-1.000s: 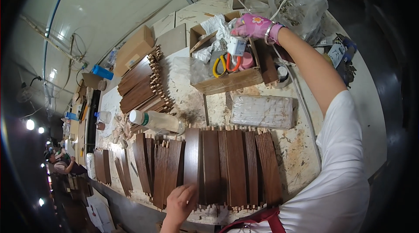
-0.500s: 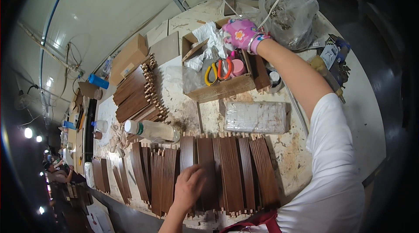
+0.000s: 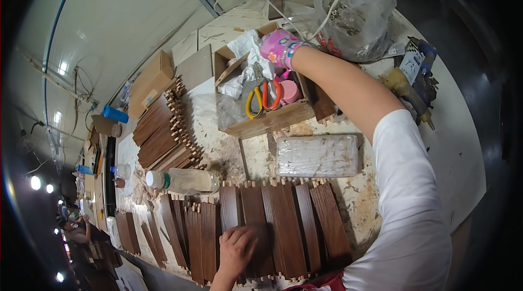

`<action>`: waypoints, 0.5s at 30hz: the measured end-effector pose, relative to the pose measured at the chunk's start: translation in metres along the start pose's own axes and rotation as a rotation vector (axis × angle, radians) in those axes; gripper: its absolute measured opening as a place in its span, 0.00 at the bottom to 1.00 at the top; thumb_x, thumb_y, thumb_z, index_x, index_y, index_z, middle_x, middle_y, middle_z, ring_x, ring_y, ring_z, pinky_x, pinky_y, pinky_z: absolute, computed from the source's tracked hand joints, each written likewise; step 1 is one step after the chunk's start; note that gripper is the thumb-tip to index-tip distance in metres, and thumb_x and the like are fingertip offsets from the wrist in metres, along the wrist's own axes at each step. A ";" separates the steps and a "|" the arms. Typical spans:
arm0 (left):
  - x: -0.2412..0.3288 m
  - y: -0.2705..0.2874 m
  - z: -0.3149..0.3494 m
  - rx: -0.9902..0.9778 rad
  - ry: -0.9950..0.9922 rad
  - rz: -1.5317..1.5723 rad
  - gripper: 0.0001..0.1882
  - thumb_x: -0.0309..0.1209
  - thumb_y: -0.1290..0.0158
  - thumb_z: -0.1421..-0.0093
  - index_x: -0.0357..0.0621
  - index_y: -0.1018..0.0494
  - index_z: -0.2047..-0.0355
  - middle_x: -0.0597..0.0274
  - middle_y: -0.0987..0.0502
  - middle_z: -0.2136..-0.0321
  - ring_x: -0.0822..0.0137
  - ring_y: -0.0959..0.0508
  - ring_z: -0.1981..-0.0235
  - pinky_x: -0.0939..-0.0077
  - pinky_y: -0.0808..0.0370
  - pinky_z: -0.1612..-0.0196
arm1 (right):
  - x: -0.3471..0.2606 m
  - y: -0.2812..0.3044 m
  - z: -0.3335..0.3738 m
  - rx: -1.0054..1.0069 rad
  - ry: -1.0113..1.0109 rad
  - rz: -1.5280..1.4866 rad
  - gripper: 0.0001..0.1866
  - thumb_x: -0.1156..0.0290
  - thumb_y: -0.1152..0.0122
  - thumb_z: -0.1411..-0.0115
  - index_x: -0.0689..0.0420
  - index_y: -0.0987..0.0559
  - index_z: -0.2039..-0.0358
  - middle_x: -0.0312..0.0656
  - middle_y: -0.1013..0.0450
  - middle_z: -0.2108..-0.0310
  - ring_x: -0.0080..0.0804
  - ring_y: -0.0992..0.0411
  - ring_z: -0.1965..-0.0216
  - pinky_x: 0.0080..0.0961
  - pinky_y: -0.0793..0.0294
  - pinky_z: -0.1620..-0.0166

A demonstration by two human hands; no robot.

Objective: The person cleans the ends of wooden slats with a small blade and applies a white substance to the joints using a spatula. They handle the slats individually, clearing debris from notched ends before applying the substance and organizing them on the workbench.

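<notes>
My left hand (image 3: 238, 244), bare, hovers over or rests on a row of dark brown wooden slats (image 3: 286, 231) with pale dowels at their ends. Its fingers curl inward, and whatever they may hold is hidden. My right hand (image 3: 278, 49), in a pink flowered glove, reaches to the far side of an open cardboard box (image 3: 272, 121). Its fingertips are hidden at the crumpled white paper (image 3: 245, 44). Yellow-handled pliers (image 3: 254, 101), an orange-handled tool (image 3: 271, 95) and a round pink container (image 3: 290, 92) lie in the box nearer me.
A plastic-wrapped white block (image 3: 317, 156) lies between box and slats. Left are a clear bottle (image 3: 188, 180) and a stack of slats (image 3: 162, 132). A clear bag of small metal parts (image 3: 354, 18) and a power tool (image 3: 411, 95) stand at the right.
My right hand has shifted slightly left along the box's far side. The whole view has moved a little; my left hand stays over the slats.
</notes>
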State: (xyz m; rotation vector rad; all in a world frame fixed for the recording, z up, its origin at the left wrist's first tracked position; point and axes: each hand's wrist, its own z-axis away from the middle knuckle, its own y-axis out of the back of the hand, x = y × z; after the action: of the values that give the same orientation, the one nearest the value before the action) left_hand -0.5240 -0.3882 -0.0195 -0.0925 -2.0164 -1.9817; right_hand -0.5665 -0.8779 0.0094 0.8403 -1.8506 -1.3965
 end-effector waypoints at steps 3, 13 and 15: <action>-0.001 0.000 0.001 -0.008 0.025 -0.018 0.16 0.26 0.39 0.52 0.47 0.24 0.61 0.65 0.23 0.59 0.58 0.28 0.57 0.66 0.33 0.50 | -0.024 0.029 0.011 -0.172 0.155 0.183 0.11 0.72 0.40 0.51 0.61 0.19 0.66 0.49 0.22 0.67 0.43 0.22 0.65 0.35 0.23 0.62; 0.002 -0.001 -0.003 0.000 0.001 -0.020 0.16 0.25 0.40 0.53 0.48 0.25 0.61 0.65 0.24 0.59 0.59 0.28 0.58 0.66 0.34 0.51 | 0.010 -0.002 0.010 -0.155 0.030 -0.155 0.14 0.70 0.34 0.65 0.58 0.17 0.73 0.51 0.23 0.70 0.46 0.23 0.65 0.36 0.24 0.63; 0.004 0.002 -0.007 -0.017 -0.001 -0.030 0.16 0.25 0.40 0.53 0.48 0.25 0.61 0.65 0.24 0.59 0.58 0.27 0.57 0.66 0.34 0.52 | 0.007 -0.002 0.011 -0.111 0.025 -0.180 0.16 0.71 0.32 0.64 0.58 0.17 0.69 0.52 0.23 0.68 0.46 0.23 0.64 0.36 0.23 0.62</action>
State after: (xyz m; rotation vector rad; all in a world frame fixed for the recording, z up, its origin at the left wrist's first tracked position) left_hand -0.5257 -0.3958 -0.0162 -0.0679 -2.0135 -2.0170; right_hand -0.5794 -0.8781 0.0061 0.9827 -1.6963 -1.5765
